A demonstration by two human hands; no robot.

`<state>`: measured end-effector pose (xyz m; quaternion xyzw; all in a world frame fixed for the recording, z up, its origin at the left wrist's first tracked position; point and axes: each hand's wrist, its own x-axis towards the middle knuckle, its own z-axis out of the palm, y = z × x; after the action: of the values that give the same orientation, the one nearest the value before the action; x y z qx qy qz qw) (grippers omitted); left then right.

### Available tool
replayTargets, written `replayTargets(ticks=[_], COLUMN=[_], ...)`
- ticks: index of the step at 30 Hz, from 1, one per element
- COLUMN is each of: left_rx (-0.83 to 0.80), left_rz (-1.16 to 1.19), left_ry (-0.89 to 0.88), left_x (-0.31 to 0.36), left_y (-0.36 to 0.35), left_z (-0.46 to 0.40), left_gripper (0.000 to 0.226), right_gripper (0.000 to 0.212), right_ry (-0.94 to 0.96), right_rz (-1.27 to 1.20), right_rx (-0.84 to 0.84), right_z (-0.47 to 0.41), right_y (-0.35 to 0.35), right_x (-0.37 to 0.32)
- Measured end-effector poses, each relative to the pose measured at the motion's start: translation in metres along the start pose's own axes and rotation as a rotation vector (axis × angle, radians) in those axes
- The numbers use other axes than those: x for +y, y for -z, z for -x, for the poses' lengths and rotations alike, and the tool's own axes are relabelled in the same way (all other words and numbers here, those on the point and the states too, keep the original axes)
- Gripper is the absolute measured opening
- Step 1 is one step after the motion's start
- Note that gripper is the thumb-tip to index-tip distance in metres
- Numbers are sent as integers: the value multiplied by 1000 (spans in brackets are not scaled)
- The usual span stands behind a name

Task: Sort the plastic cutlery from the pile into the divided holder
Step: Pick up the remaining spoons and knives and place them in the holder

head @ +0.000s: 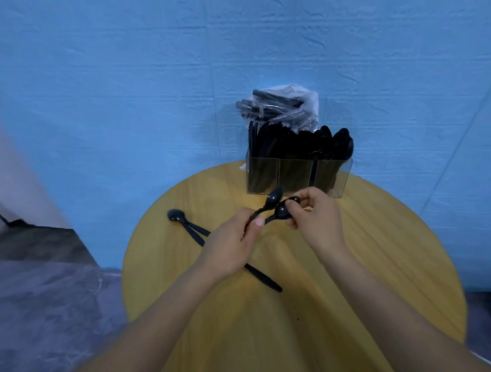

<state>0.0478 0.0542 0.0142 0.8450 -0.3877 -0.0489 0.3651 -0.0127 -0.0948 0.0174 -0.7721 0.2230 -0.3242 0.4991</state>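
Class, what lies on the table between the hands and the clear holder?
Nothing: the head view shows only bare table between the hands' spoons and the holder.

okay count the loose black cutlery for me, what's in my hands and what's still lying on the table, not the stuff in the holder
Spoons in the hands: 2 (left hand grips one spoon; right hand pinches the other spoon)
Spoon on the table: 1
Other pieces on the table, type hidden: 1
Total: 4

Two hands: left (pixel 231 245), right (pixel 314 215). Two spoons (pixel 274 197) held. Three loose cutlery pieces (pixel 197 236) on one table (pixel 362 264). One holder (pixel 296 176), three compartments. One bag (pixel 279 107).
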Motion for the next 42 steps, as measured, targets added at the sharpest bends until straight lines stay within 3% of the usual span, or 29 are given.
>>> replayTargets(ticks=[8, 13, 16, 18, 23, 26, 30, 35, 40, 42], left_rx=[59, 98, 110, 99, 41, 130, 286, 401, 428, 439], left_rz=[-294, -402, -494, -412, 139, 237, 395, 507, 540, 554], left_ry=[-53, -25, -71, -93, -3, 94, 189, 259, 262, 260], left_x=[-3, -2, 1, 2, -12, -25, -45, -54, -56, -57], left_y=[-8, -7, -11, -10, -6, -2, 5, 2, 2, 1], left_z=[15, 19, 24, 26, 28, 33, 44, 47, 43, 43], left_gripper=[29, 26, 25, 27, 20, 25, 26, 27, 28, 27], right_gripper=[19, 25, 24, 20, 29, 41, 27, 37, 13, 6], right_ry=[-122, -233, -199, -185, -58, -58, 27, 78, 124, 74], right_rz=[-98, -366, -199, -100, -44, -75, 307, 537, 594, 488], right_rx=[-81, -181, -153, -133, -227, -279, -333, -442, -379, -328], right_z=[10, 14, 15, 15, 26, 33, 46, 64, 63, 62], right_y=[-9, -8, -12, -16, -31, -39, -40, -44, -53, -54], right_x=[-9, -15, -13, -11, -16, -16, 4, 18, 21, 21])
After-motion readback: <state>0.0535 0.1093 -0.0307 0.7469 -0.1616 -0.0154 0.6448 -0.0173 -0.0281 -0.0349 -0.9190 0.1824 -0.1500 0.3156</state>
